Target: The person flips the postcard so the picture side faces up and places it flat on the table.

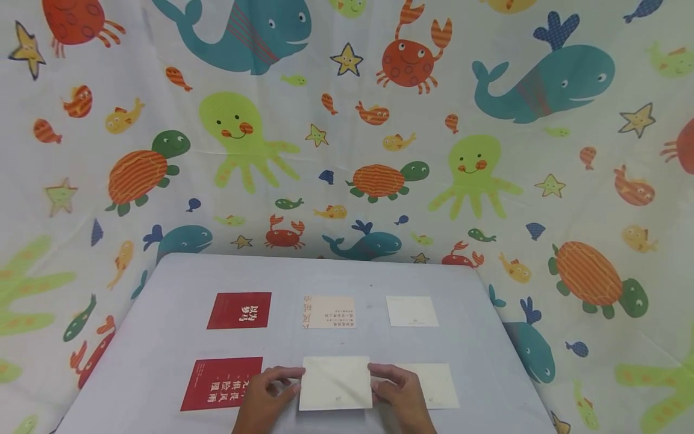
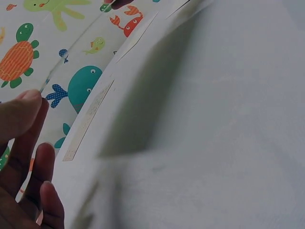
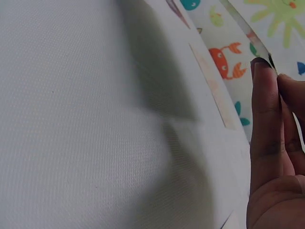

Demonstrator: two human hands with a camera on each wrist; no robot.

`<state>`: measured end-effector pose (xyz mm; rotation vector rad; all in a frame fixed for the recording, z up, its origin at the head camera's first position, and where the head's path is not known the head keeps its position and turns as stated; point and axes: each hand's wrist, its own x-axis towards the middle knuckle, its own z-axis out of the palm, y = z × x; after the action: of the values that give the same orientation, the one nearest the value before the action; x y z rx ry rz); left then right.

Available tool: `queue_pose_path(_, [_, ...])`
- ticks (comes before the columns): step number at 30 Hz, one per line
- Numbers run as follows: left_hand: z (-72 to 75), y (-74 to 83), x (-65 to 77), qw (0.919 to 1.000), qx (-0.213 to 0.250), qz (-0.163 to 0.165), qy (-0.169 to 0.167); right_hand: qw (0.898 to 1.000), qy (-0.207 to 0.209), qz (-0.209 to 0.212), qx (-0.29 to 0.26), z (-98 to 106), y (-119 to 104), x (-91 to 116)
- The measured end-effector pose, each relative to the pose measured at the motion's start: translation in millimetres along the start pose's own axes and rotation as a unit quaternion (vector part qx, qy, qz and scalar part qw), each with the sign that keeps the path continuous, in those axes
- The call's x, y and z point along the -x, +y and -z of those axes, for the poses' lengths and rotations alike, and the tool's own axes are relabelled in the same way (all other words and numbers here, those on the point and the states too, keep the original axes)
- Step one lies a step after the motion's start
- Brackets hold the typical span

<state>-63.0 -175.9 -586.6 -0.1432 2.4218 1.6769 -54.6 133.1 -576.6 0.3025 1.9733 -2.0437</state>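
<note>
My left hand [image 1: 264,396] and right hand [image 1: 403,395] pinch a white card [image 1: 335,383] by its two side edges, at the front middle of the table. The card has small faint print near its lower edge and is raised over the tabletop, casting a shadow. In the left wrist view the card [image 2: 71,47] appears edge-on as a thin line, with thumb and forefinger of the left hand [image 2: 26,148] at its end. The right wrist view shows the right hand [image 3: 274,138] gripping the opposite edge between thumb and fingers.
A red card [image 1: 217,386] with white characters lies partly behind the left hand; a white card [image 1: 436,386] lies partly behind the right. Farther back lie another red card [image 1: 238,310], a pinkish printed card [image 1: 329,311] and a white card [image 1: 412,311]. A sea-animal curtain [image 1: 325,144] hangs behind the table.
</note>
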Motion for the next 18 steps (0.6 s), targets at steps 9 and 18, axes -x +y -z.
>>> queue_pose_path(9, [1.8,3.5,1.1,0.9998,0.014,0.016,0.000,1.000,0.010,0.009,-0.003,-1.6,-1.0,1.9])
queue_pose_path(18, [4.0,2.9,1.7,0.9994,0.033,0.015,0.001,0.999,0.010,0.040,0.000,-4.7,-5.2,4.0])
